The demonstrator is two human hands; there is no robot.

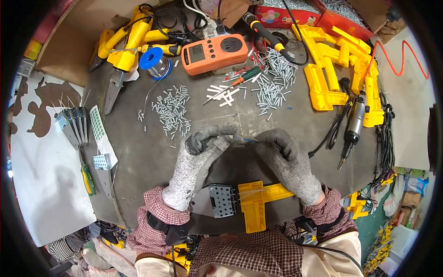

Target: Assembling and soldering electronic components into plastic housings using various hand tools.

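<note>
My left hand (207,145), in a grey knitted glove, is closed with fingertips pinched. My right hand (288,157), gloved alike, pinches the other side of a thin wire (249,139) with a blue stretch that spans the small gap between them. What lies inside the left fingertips is mostly hidden. Below the hands, near the table's front edge, lies a yellow plastic housing half (253,210). Thin leads join it to a perforated metal plate (222,201) on a grey blade-like piece.
Loose screws (171,111) lie in piles beyond the hands, near a screwdriver (240,81), solder spool (154,62) and orange multimeter (214,54). Yellow housings (323,87) and a power screwdriver (355,122) are at right. Metal blades (74,127) stand at left beside green-handled pliers (87,179).
</note>
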